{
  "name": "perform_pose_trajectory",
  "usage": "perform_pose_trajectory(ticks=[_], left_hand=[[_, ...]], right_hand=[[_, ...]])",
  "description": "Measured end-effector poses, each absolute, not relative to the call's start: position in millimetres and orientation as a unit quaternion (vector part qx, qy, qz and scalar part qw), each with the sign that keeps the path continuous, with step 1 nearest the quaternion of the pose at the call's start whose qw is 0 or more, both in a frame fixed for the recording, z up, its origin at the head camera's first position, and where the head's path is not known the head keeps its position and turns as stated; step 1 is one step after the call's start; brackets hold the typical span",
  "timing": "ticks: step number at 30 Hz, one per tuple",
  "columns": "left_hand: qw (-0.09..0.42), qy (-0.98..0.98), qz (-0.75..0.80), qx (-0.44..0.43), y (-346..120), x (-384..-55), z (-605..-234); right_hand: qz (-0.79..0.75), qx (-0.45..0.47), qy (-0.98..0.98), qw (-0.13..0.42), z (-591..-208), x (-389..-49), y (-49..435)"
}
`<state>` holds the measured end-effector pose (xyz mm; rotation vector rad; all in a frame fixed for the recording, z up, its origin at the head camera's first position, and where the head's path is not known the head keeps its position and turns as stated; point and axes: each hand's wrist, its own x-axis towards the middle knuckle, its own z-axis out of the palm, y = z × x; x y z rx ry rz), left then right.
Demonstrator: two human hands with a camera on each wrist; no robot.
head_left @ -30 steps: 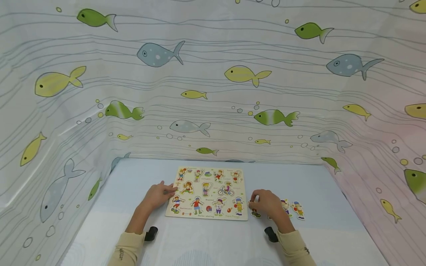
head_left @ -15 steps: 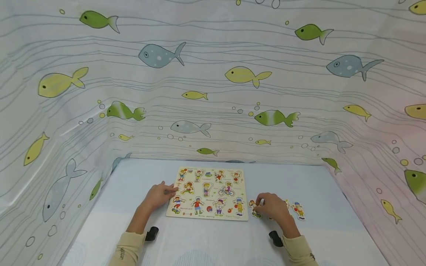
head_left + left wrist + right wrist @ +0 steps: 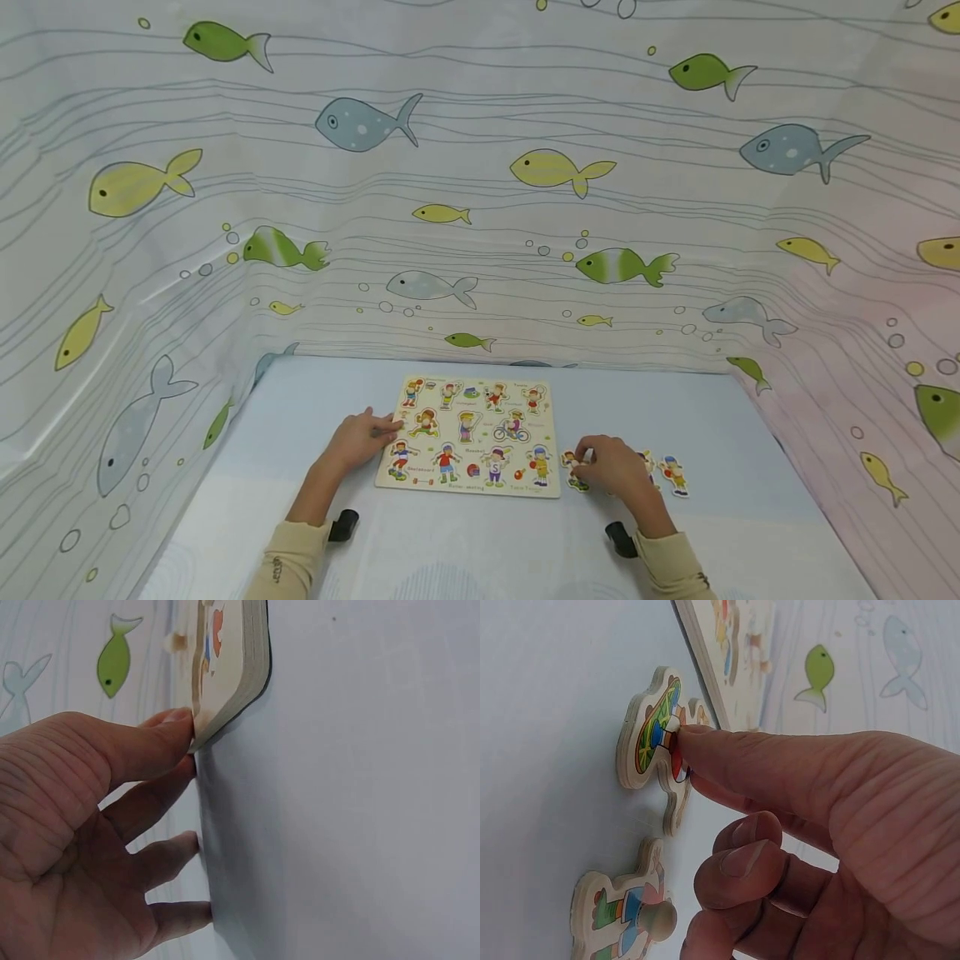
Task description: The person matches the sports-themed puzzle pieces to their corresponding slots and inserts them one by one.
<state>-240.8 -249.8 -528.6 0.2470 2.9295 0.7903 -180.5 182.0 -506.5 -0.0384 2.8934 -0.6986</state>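
In the head view a wooden puzzle board (image 3: 478, 456) with printed sports figures lies flat. My left hand (image 3: 358, 440) is at its left edge; in the left wrist view the thumb (image 3: 161, 742) touches the board's corner and the other fingers, fairly straight, rest on the table beside it. Right of the board, my right hand (image 3: 611, 467) pinches a skateboarder puzzle piece (image 3: 656, 746) near its knob, thumb in front; the index fingertip is mostly hidden. The remaining right fingers are curled. Below, in the right wrist view, lies another knobbed piece (image 3: 622, 911).
More puzzle pieces lie to the right, partly behind the right hand, including a figure with a blue cap (image 3: 675, 477). The pale table (image 3: 480, 542) meets a fish-patterned sheet (image 3: 495, 250) at the back and sides.
Over the last second my right hand has shifted slightly right, uncovering more of the skateboarder piece, then stayed nearly still. My left hand keeps its place on the board's edge.
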Motion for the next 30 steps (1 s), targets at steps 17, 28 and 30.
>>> perform_pose_trajectory(ticks=[17, 28, 30], left_hand=[[0.048, 0.961, 0.258, 0.081, -250.0, -240.8, -528.4], [0.048, 0.96, 0.263, 0.08, -249.5, -239.8, -527.2], [0.049, 0.96, 0.262, 0.079, -249.5, -239.6, -527.4]], right_hand=[[-0.236, -0.007, 0.969, 0.08, -494.2, -183.8, 185.3], [-0.235, -0.024, 0.969, 0.08, -484.8, -187.5, 175.9], [-0.234, -0.028, 0.969, 0.079, -483.4, -188.5, 173.5]])
